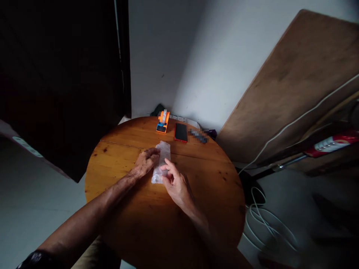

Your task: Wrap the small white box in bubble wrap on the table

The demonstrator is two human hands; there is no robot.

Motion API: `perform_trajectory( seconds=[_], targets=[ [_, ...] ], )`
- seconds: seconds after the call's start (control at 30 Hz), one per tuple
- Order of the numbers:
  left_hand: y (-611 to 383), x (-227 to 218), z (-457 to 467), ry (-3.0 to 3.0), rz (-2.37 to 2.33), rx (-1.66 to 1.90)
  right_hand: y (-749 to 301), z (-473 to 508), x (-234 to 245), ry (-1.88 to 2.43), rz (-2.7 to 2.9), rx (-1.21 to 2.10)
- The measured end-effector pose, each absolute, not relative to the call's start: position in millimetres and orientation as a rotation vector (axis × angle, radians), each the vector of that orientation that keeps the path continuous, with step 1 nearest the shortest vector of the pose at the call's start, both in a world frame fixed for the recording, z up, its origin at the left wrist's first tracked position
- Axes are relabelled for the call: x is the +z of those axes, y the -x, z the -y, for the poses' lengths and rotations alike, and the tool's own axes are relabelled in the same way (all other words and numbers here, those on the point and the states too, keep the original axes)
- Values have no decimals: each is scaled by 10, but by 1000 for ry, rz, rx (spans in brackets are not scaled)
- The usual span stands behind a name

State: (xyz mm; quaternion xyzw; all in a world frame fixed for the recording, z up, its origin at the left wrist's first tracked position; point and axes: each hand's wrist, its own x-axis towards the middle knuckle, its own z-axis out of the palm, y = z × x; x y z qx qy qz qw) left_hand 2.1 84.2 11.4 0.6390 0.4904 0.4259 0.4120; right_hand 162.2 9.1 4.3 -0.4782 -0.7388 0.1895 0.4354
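A narrow, whitish see-through plastic wrap (pixel 165 152), which looks like bubble wrap, lies lengthwise on the round wooden table (pixel 207 175). What it may contain cannot be made out. On its left edge, the fingers of my left hand (pixel 146 161) are curled closed and grip the plastic. My right hand (pixel 176 183) is at the lower right side of the wrap, thumb and fingers apart. Its fingertips are over or against the plastic; whether they press on it is unclear.
Toward the table's back stand an orange tape dispenser (pixel 162 122) and a dark-screened phone (pixel 181 132) with a red edge. A blurred-out dark object (pixel 198 135) lies right of the phone. A wall (pixel 168 56) rises behind; white cable (pixel 260 216) coils on the floor at right.
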Motion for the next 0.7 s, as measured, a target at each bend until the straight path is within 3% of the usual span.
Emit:
perform_trajectory(
  seconds=[0.3, 0.7],
  targets=[
    [-128, 101, -834, -1586, -1288, 1110, -1591, -77, 112, 1287, 1899, 475],
    [-8, 363, -185, -2052, -1260, 1071, -1559, -41, 171, 1361, 1993, 395]
  ],
)
